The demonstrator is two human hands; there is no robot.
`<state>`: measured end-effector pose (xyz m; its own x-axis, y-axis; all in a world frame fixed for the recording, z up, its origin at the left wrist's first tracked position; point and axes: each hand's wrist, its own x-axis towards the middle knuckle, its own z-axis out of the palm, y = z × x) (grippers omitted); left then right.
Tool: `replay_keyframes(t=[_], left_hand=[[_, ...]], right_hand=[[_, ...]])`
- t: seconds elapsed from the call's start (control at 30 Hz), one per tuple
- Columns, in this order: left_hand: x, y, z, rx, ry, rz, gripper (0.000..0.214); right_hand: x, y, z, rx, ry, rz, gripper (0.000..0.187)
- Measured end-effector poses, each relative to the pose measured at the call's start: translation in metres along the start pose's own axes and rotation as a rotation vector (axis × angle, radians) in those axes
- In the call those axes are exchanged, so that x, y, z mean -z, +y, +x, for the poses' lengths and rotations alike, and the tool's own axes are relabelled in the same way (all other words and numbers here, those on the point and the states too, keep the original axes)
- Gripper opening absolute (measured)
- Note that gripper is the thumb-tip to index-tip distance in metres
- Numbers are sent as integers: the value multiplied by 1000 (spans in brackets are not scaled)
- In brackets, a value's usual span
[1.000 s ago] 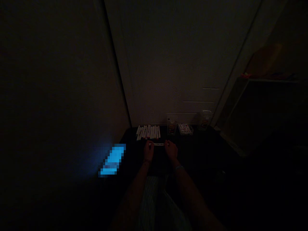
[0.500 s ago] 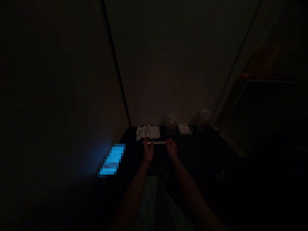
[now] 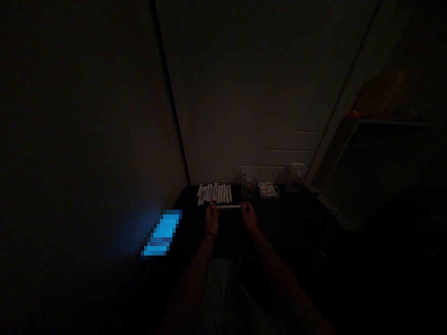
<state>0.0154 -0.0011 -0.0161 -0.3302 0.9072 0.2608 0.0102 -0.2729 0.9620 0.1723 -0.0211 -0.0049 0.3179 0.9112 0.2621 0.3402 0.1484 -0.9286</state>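
Note:
A white marker is held level between my two hands, above the near part of the dark tabletop. My left hand pinches its left end, and my right hand grips its right end. Just beyond my left hand lies a row of several white markers, side by side, with coloured ends toward me. Past the held marker stands a clear plastic container. Beside it is a clear case of white markers. The dim light hides fine details of my fingers.
Another clear container stands at the back right of the dark table, against the wall. A glowing blue, pixelated screen is at the left. To the right is a shelf unit with things on top.
The fingers of my left hand have shifted slightly on the marker's left end, and the marker is turned so its printing no longer shows clearly. My right hand keeps its hold.

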Motion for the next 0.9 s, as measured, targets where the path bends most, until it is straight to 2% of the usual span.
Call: replay_keyframes(t=[0.17,0.57,0.9], left_hand=[[0,-1,1,22,6,17,36],[1,-5,3,-27,-4,68,29],[1,-7,3,-61,-15,95,28]], right_hand=[[0,-1,-1,10,22,-15,37],[0,-5,-4,16,73,-94,41],[1,-5,-4,-6,13,-153,34]])
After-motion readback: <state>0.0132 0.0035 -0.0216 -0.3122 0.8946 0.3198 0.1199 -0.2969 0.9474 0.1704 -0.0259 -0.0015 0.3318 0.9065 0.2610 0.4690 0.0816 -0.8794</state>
